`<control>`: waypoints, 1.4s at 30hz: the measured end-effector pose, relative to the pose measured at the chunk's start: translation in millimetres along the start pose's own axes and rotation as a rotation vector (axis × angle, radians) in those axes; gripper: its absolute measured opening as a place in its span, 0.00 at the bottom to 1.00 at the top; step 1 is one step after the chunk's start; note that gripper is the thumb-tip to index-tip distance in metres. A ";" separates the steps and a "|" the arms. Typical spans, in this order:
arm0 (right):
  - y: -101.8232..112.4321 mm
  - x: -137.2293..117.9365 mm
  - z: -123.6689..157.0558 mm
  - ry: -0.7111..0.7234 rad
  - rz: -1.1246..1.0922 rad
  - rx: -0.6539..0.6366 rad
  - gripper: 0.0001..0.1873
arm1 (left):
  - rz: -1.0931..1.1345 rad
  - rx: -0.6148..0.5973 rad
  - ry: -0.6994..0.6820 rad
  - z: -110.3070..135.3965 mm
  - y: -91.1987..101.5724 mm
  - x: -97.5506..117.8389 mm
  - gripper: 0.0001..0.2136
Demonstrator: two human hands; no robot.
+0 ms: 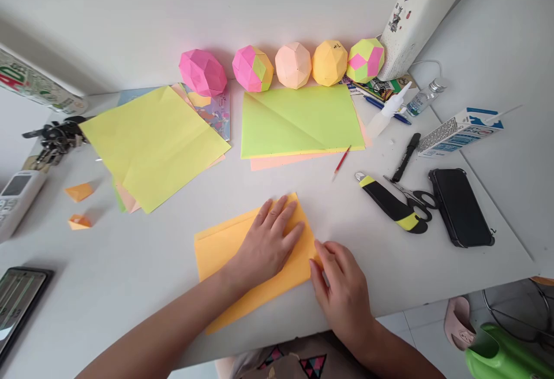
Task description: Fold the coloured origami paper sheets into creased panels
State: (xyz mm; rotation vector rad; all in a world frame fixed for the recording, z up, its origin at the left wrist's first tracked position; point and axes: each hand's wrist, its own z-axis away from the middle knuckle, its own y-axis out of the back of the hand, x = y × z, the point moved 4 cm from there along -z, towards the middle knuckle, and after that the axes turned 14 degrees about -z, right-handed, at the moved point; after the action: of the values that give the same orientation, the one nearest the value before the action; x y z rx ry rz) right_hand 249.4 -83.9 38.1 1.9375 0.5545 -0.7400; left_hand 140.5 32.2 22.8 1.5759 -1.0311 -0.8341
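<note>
An orange sheet of paper (229, 252), with a fold line along its far edge, lies slantwise near the front of the table. My left hand (268, 240) rests flat on it with the fingers spread toward the far right corner. At the paper's right edge, my right hand (340, 281) pinches the edge between thumb and forefinger. Part of the sheet is hidden under my left hand and forearm.
Several folded paper balls (293, 65) line the wall. Yellow paper (160, 148) and green paper (303, 119) lie behind the orange sheet. To the right are a utility knife (389, 203), scissors (418, 197), a marker (407, 157), a phone (462, 207), a glue bottle (387, 113) and a drink carton (459, 131).
</note>
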 end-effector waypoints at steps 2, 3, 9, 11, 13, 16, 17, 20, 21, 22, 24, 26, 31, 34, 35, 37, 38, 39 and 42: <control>8.4 3.1 5.4 -0.050 -0.044 0.014 0.17 | 0.013 0.004 -0.011 0.3 1.6 2.7 0.14; 12.9 5.3 8.7 -0.082 -0.057 0.015 0.16 | 0.024 0.004 -0.020 0.4 2.3 3.9 0.14; 30.0 12.6 19.6 -0.194 -0.065 -0.084 0.07 | 0.109 -0.008 -0.035 2.9 1.3 8.8 0.29; 29.9 11.8 17.7 -0.196 -0.056 -0.119 0.08 | 0.124 -0.011 -0.025 4.0 -0.4 10.1 0.31; 28.6 10.3 15.0 -0.189 -0.037 -0.134 0.08 | 0.134 -0.004 -0.023 5.2 -1.7 11.3 0.34; 26.3 8.4 12.2 -0.181 -0.005 -0.133 0.10 | 0.135 0.009 -0.020 6.2 -3.2 12.3 0.37; 25.4 8.0 11.6 -0.182 0.003 -0.135 0.11 | 0.132 0.011 -0.018 6.2 -3.6 12.4 0.38; 22.1 7.8 10.4 -0.199 0.034 -0.130 0.12 | 0.119 0.020 -0.016 5.9 -4.1 12.8 0.38; 21.0 7.9 10.2 -0.206 0.055 -0.120 0.13 | 0.113 0.023 -0.017 5.8 -4.2 13.1 0.38; 19.9 8.1 10.0 -0.212 0.080 -0.106 0.14 | 0.107 0.027 -0.020 5.7 -4.2 13.3 0.38; 17.9 8.3 9.8 -0.218 0.130 -0.082 0.15 | 0.096 0.035 -0.027 5.8 -4.4 13.6 0.39; 15.9 8.5 10.1 -0.218 0.156 -0.081 0.16 | 0.093 0.034 -0.028 6.1 -5.2 13.3 0.40; 14.3 8.7 10.8 -0.211 0.174 -0.100 0.15 | 0.094 0.039 -0.029 6.8 -6.4 11.9 0.41; 15.0 8.9 10.9 -0.210 0.184 -0.099 0.14 | 0.087 0.045 -0.033 6.8 -6.4 11.8 0.40; 15.3 9.1 11.0 -0.211 0.183 -0.102 0.13 | 0.082 0.047 -0.033 6.8 -6.5 11.9 0.40; 16.5 9.5 11.7 -0.213 0.168 -0.110 0.12 | 0.074 0.053 -0.034 6.9 -7.1 12.1 0.40; 17.3 9.9 12.2 -0.216 0.154 -0.115 0.12 | 0.071 0.063 -0.035 7.1 -7.3 12.1 0.40; 18.3 10.1 12.9 -0.218 0.137 -0.121 0.11 | 0.071 0.075 -0.035 7.2 -7.6 12.1 0.40; 21.3 10.3 15.2 -0.216 0.093 -0.131 0.08 | 0.075 0.104 -0.036 7.5 -8.5 12.3 0.41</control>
State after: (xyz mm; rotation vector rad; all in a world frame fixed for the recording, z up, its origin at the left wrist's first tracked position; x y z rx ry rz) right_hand 266.5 -106.2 38.6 1.7244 0.3690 -0.8209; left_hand 140.3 18.9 12.7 1.6041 -1.1680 -0.7705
